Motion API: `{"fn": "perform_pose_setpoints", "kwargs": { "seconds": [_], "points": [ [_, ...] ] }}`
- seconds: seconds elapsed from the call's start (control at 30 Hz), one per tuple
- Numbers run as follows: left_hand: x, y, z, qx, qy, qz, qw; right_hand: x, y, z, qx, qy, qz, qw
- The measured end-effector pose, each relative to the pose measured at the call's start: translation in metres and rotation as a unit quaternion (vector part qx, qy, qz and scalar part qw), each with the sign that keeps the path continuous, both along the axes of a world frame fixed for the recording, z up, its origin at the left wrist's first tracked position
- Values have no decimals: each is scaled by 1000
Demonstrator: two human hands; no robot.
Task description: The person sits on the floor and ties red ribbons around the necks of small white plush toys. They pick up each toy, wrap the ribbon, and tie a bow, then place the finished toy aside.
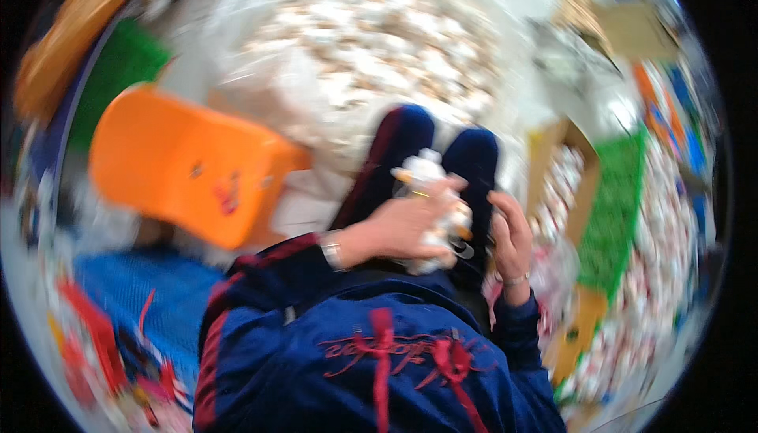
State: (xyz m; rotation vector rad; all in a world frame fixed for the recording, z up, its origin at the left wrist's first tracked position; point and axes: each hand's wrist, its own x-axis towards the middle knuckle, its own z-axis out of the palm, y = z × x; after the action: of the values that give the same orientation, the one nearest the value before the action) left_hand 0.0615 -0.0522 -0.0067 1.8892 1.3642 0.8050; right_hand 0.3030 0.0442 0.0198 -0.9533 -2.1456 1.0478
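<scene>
Over my lap, my left hand [403, 224] is closed around a bunch of small white figures [426, 166] with orange bits, which stick out above and below the fingers. They look like little ducks, but blur hides the detail. Just right of my knees, my right hand [512, 239] is raised with its fingers bent and apart, and nothing shows in it. Beyond my knees lies a big heap of similar small white pieces [379, 38] in a large clear plastic bag [257, 78].
An orange plastic stool [174, 161] lies on the left, above a blue woven sheet [150, 291]. To the right stand a cardboard box [588, 188] of small white and red pieces and a green panel [616, 204]. Beyond the panel more such pieces [647, 291] are heaped.
</scene>
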Motion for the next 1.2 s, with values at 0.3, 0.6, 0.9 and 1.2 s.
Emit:
{"fn": "perform_pose_setpoints", "kwargs": {
  "seconds": [0.3,0.6,0.9,1.2],
  "points": [
    [-14,13,-11,117,-18,-17,993,236,-18,61,62,-28,-424,903],
    [-14,24,-13,104,-34,-10,994,301,-92,-77,-250,-342,-369,827],
    [-23,21,-13,90,-55,16,994,340,-96,-78,-151,-244,-464,838],
    [-18,23,-7,86,-50,25,995,314,-117,-167,-146,-364,-349,851]
  ]
}}
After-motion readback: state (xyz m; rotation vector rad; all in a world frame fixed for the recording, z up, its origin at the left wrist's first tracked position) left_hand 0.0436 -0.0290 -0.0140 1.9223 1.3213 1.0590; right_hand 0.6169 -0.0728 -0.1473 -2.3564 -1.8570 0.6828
